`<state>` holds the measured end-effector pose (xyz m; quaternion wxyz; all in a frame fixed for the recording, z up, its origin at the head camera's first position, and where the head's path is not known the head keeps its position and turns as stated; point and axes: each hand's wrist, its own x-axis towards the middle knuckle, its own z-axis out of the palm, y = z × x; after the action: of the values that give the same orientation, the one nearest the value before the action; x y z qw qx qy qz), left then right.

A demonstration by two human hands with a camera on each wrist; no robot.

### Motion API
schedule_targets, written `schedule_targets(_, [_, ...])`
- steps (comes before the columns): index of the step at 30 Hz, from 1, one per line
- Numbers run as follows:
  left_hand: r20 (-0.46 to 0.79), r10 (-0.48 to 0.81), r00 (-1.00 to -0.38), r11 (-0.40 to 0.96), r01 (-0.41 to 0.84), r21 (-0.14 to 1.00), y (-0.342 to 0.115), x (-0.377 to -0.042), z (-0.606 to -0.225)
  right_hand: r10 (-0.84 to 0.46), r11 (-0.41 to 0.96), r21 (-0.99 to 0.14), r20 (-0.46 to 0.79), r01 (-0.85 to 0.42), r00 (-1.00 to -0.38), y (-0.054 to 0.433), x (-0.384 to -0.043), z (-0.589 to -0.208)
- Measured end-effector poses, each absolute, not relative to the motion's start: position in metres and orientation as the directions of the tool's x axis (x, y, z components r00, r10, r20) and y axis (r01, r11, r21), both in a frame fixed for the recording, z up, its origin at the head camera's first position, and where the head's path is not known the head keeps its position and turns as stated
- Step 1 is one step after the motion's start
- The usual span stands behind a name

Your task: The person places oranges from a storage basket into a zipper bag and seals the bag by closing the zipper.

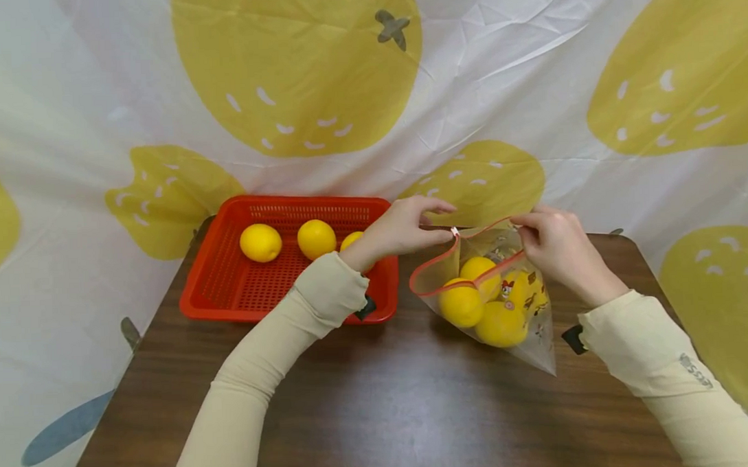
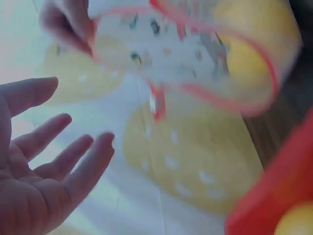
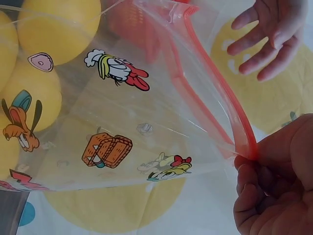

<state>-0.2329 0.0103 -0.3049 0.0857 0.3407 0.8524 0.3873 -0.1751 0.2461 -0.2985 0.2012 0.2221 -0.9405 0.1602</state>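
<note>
A clear zip bag (image 1: 541, 348) with red-orange edging and cartoon prints hangs with its mouth open, its lower part over the table. Several yellow lemons (image 1: 461, 305) lie inside it. At the bag's upper right corner my right hand (image 1: 557, 251) pinches the edge between thumb and fingers, seen close in the right wrist view (image 3: 283, 178). My left hand (image 1: 405, 225) is just left of the mouth, near the white zip slider (image 1: 454, 231). Its fingers are spread and hold nothing in the left wrist view (image 2: 44, 186).
A red plastic basket (image 1: 208, 280) stands left of the bag, partly under my left forearm. Three lemons (image 1: 260, 243) show in it, one partly hidden by my left wrist. A lemon-print cloth (image 1: 468, 99) hangs behind the brown wooden table (image 1: 405, 411).
</note>
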Motion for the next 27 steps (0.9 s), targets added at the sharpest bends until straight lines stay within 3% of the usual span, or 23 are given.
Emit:
schedule_targets(5, [0.136,0.639,-0.757,0.549,0.573,0.608,-0.017,-0.253,-0.308,-0.351,0.849,-0.211,0.458,-0.484,-0.816,0.248,-0.175,-0.299])
schedule_targets(13, [0.063,0.6,-0.797,0.649,0.531,0.544,-0.043,-0.277,-0.329,-0.356,0.848,-0.201,0.469,-0.49,-0.808,0.249,-0.175,-0.3])
schedule_targets(27, [-0.189,0.42,-0.888,0.851,0.313,0.421,-0.045,-0.304,-0.37,-0.363,0.843,-0.195,0.481,-0.501,-0.798,0.248,-0.175,-0.301])
